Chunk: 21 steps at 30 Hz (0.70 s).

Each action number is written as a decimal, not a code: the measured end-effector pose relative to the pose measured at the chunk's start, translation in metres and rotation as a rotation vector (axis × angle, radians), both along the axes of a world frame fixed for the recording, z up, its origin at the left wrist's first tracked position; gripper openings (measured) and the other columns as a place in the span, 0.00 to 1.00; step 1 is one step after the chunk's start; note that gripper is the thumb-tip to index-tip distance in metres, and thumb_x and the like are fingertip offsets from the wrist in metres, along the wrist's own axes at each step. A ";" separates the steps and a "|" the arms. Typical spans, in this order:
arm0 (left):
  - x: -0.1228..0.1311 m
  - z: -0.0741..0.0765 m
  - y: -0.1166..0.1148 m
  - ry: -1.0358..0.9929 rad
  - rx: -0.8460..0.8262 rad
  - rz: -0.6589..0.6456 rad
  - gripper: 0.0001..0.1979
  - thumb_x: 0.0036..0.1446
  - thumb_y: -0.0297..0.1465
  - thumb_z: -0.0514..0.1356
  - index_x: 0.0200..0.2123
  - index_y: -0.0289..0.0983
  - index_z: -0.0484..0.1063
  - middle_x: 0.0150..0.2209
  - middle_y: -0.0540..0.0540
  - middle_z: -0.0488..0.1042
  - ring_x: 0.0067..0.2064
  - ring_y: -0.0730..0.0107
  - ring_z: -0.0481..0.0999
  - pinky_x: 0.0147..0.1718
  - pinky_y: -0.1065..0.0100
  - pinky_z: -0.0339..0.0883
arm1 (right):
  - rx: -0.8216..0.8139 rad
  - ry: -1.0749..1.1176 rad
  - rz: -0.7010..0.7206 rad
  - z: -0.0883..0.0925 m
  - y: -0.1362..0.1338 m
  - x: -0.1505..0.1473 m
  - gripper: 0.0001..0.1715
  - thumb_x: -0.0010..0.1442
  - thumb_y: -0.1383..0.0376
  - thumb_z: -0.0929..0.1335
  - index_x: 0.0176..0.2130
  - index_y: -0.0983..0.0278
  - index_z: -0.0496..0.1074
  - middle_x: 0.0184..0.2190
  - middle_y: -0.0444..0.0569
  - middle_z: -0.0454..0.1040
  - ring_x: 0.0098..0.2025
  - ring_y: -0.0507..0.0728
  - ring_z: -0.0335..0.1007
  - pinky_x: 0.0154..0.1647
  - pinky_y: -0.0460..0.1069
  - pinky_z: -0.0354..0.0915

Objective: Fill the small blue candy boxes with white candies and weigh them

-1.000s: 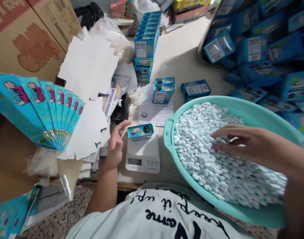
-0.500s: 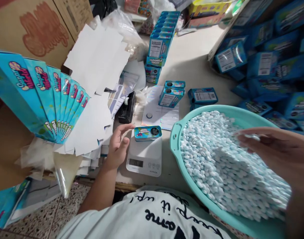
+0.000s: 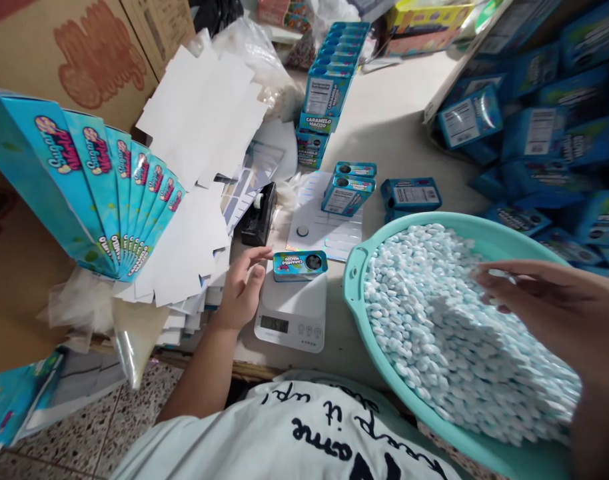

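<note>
A blue candy box (image 3: 300,265) with a dark round opening stands on the white kitchen scale (image 3: 293,327), whose display is lit. My left hand (image 3: 242,287) rests beside the scale, open, thumb apart and index finger stretched to the box's left end. My right hand (image 3: 549,300) hovers over the turquoise basin (image 3: 355,273), its fingers pinched together around a few pale candies that show at the fingertips. Under it, pale blue and white wrapped-looking candies (image 3: 409,320) fill the basin.
Blue boxes (image 3: 349,193) stand on a printed sheet behind the scale, and another box (image 3: 414,193) lies nearby. A row of boxes (image 3: 329,87) stands farther back. A carton of blue boxes (image 3: 539,130) is at right. Display cartons (image 3: 119,167), white card (image 3: 199,113) and a black tape dispenser (image 3: 259,213) are left.
The view has shifted slightly. Both hands stay nearly where they were, the right one still pinched above the candies. The box remains on the scale.
</note>
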<state>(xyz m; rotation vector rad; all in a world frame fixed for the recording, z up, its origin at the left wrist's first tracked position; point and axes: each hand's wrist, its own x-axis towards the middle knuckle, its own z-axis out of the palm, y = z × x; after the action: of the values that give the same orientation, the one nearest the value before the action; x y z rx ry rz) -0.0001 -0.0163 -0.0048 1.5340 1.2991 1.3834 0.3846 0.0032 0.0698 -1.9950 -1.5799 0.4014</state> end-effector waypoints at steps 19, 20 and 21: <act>0.005 -0.001 0.006 -0.237 -0.036 0.070 0.26 0.66 0.51 0.58 0.57 0.40 0.66 0.41 0.43 0.80 0.46 0.61 0.81 0.51 0.57 0.74 | -0.125 -0.084 0.143 0.020 -0.005 -0.020 0.18 0.47 0.46 0.72 0.29 0.56 0.81 0.30 0.48 0.84 0.26 0.61 0.78 0.24 0.52 0.70; 0.005 0.000 0.007 -0.227 -0.041 0.080 0.26 0.65 0.52 0.58 0.57 0.39 0.66 0.41 0.43 0.80 0.46 0.61 0.81 0.50 0.57 0.74 | -0.117 -0.114 0.140 0.021 -0.006 -0.020 0.17 0.47 0.46 0.72 0.28 0.56 0.81 0.32 0.48 0.84 0.27 0.62 0.79 0.24 0.52 0.70; 0.004 0.000 0.007 -0.213 -0.046 0.086 0.27 0.65 0.52 0.59 0.57 0.39 0.66 0.41 0.43 0.80 0.46 0.61 0.81 0.50 0.57 0.74 | -0.106 -0.132 0.141 0.023 -0.007 -0.022 0.17 0.48 0.46 0.72 0.28 0.56 0.81 0.32 0.48 0.84 0.28 0.62 0.80 0.25 0.53 0.71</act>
<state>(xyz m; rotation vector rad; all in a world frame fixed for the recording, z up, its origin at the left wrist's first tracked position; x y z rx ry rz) 0.0043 -0.0092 -0.0047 1.2744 1.2684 1.5149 0.3626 -0.0037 0.0926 -2.0318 -1.8230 0.4232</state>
